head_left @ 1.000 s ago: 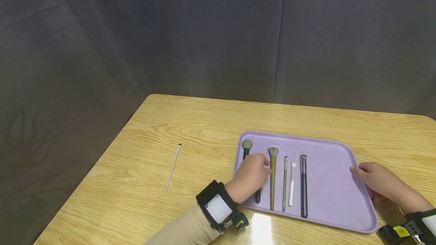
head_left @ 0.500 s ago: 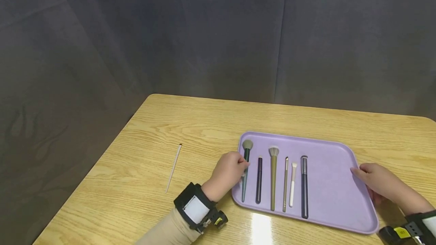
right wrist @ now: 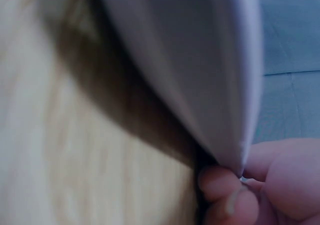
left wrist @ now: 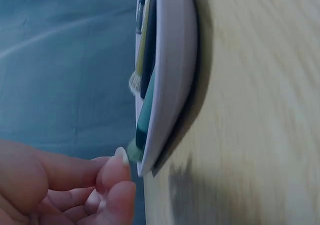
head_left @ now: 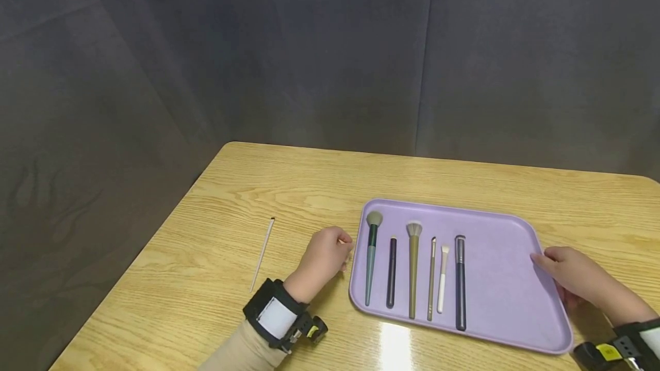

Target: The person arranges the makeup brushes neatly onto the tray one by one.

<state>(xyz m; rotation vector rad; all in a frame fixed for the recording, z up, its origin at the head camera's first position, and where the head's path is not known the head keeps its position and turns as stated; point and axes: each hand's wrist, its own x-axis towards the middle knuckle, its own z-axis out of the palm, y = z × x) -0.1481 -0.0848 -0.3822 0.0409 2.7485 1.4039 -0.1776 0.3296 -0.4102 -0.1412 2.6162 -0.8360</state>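
My right hand (head_left: 580, 276) grips the right edge of a lilac tray (head_left: 507, 285); in the right wrist view its thumb lies above the rim and fingers (right wrist: 220, 184) curl beneath. Several makeup brushes lie side by side on the tray: a green-handled brush (head_left: 370, 262) at far left, a short black brush (head_left: 392, 273), an olive brush (head_left: 413, 271), a thin brown brush (head_left: 431, 282), a white brush (head_left: 442, 285) and a thick dark brush (head_left: 460, 291). Just left of the tray, my left hand (head_left: 321, 256) hovers with loosely bent fingers, holding nothing.
A slim white brush (head_left: 262, 255) with a dark tip lies alone on the wooden table (head_left: 170, 291), left of my left hand. Behind the table's far edge hangs a dark grey cloth (head_left: 330, 56).
From over the black brush, my left hand has moved left, past the green-handled brush and off the tray. My right hand keeps its hold on the tray edge, and the brushes stay put.
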